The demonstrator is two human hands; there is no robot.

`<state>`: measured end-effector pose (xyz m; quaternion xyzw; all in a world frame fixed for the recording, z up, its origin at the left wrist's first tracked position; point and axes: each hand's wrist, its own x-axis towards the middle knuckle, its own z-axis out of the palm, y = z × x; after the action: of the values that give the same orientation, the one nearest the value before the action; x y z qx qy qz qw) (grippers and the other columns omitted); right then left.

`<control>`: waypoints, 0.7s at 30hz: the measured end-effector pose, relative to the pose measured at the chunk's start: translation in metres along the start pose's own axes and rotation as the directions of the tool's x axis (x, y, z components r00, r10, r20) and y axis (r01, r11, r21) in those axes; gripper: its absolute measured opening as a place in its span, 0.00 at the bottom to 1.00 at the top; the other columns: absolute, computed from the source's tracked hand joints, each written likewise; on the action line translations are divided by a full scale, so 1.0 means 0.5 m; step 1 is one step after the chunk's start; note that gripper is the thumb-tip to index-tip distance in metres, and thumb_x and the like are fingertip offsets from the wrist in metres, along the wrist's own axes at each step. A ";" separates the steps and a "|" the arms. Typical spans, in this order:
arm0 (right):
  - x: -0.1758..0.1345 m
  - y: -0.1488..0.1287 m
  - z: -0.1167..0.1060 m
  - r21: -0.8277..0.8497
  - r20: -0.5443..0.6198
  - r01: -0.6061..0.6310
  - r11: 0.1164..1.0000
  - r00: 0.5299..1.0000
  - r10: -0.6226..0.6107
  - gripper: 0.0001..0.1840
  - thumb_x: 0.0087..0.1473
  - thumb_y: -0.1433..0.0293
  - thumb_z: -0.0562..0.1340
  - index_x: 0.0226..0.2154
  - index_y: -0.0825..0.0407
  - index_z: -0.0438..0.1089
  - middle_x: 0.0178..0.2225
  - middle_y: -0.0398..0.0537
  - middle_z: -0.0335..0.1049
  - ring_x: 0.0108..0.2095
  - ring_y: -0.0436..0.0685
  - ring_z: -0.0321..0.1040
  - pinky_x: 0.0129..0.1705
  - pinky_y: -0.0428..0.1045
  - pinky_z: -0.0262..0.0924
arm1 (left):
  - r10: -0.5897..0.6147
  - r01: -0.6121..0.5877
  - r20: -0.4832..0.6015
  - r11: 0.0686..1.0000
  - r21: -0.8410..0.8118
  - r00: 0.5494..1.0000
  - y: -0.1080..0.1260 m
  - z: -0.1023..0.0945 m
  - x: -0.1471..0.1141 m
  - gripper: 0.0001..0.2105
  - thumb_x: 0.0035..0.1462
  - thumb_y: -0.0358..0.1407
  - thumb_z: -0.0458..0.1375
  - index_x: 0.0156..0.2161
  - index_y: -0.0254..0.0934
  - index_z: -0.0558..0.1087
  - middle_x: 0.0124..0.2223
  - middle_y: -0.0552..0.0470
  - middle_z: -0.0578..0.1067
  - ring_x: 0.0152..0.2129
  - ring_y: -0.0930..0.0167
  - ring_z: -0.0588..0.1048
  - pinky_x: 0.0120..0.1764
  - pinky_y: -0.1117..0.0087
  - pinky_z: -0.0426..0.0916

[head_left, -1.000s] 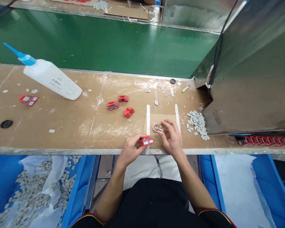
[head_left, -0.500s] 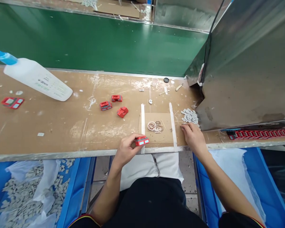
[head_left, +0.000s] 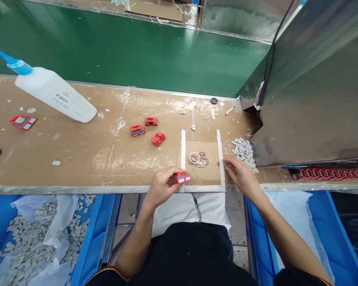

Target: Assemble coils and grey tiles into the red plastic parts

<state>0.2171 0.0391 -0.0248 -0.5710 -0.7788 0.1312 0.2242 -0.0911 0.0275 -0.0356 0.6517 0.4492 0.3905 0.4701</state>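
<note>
My left hand (head_left: 164,186) pinches a red toy car body (head_left: 181,177) at the front edge of the bench, its pale blue windows turned towards me. My right hand (head_left: 241,174) is closed, thumb and fingertips together, beside the right tape strip (head_left: 221,159); what sits between them is too small to make out. Just beyond that hand lies a pile of small grey tiles (head_left: 244,151). Between my hands, on a taped-down cardboard piece (head_left: 210,174), are a small round dish (head_left: 194,158), a shiny spill (head_left: 203,161) and a thin stick (head_left: 209,157).
Several red car bodies (head_left: 137,130) stand left of centre, and another (head_left: 23,122) lies far left near a white squeeze bottle (head_left: 59,95). A metal housing (head_left: 313,91) bounds the right side, with a red row of parts (head_left: 331,173) below. Blue bins (head_left: 92,234) flank my lap.
My right hand has moved left, away from the tile pile to the tape strip. The left hand keeps hold of the red car body. The view has shifted slightly.
</note>
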 end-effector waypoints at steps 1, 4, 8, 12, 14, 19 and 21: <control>0.000 0.000 0.002 0.057 -0.033 -0.024 0.998 0.999 0.026 0.11 0.61 0.71 0.58 0.43 0.49 0.73 0.34 0.48 0.76 0.31 0.57 0.71 0.35 0.53 0.69 | 0.005 -0.005 0.002 1.000 0.002 1.000 0.000 0.000 0.000 0.08 0.58 0.33 0.62 0.44 0.36 0.77 0.41 0.45 0.83 0.35 0.68 0.81 0.36 0.71 0.77; -0.005 -0.006 0.006 0.152 -0.119 -0.074 0.986 0.989 0.093 0.08 0.61 0.69 0.59 0.38 0.49 0.75 0.34 0.47 0.76 0.30 0.56 0.72 0.34 0.52 0.69 | 0.022 -0.022 0.001 1.000 0.018 1.000 0.002 -0.001 0.002 0.07 0.58 0.31 0.61 0.42 0.36 0.77 0.40 0.46 0.83 0.35 0.68 0.81 0.36 0.71 0.77; -0.004 -0.020 -0.004 0.106 -0.134 -0.098 0.989 0.985 0.112 0.10 0.63 0.67 0.59 0.34 0.48 0.76 0.33 0.48 0.76 0.33 0.58 0.73 0.35 0.52 0.68 | 0.045 -0.045 0.016 0.998 0.031 0.999 -0.001 -0.003 0.002 0.08 0.58 0.31 0.62 0.43 0.36 0.79 0.40 0.45 0.84 0.36 0.67 0.82 0.37 0.70 0.77; -0.003 -0.069 -0.028 0.140 -0.129 -0.075 0.987 0.987 0.094 0.09 0.63 0.67 0.60 0.34 0.48 0.76 0.32 0.48 0.75 0.32 0.57 0.73 0.35 0.51 0.68 | 0.088 -0.087 0.054 0.996 -0.020 0.995 -0.010 -0.006 0.001 0.16 0.60 0.33 0.63 0.53 0.36 0.78 0.43 0.43 0.84 0.38 0.66 0.83 0.42 0.68 0.78; -0.006 -0.113 -0.030 0.259 -0.090 -0.043 0.965 0.994 0.069 0.07 0.63 0.68 0.61 0.35 0.48 0.76 0.33 0.48 0.76 0.33 0.57 0.73 0.35 0.51 0.69 | 0.114 -0.111 0.078 0.993 -0.043 0.990 -0.013 -0.007 -0.001 0.18 0.60 0.33 0.62 0.56 0.37 0.77 0.42 0.44 0.85 0.37 0.66 0.83 0.43 0.67 0.78; 0.000 -0.205 0.012 0.520 0.042 -0.022 0.854 0.999 0.000 0.07 0.64 0.67 0.62 0.37 0.49 0.76 0.34 0.47 0.78 0.33 0.55 0.75 0.35 0.49 0.70 | 0.089 -0.077 0.123 0.992 -0.099 0.988 -0.011 -0.008 -0.004 0.20 0.60 0.30 0.61 0.58 0.39 0.75 0.45 0.45 0.84 0.37 0.67 0.83 0.41 0.69 0.79; 0.012 -0.216 0.031 0.563 0.041 -0.036 0.826 0.999 0.016 0.07 0.63 0.66 0.63 0.37 0.49 0.76 0.34 0.47 0.78 0.33 0.55 0.75 0.35 0.48 0.70 | 0.069 -0.051 0.143 0.991 -0.127 0.987 -0.008 -0.008 -0.003 0.18 0.60 0.31 0.62 0.55 0.38 0.77 0.46 0.45 0.84 0.38 0.67 0.84 0.41 0.70 0.79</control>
<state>0.1179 0.0114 0.0126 -0.4877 -0.7014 0.3679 0.3671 -0.0964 0.0276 -0.0387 0.6617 0.3687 0.3823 0.5291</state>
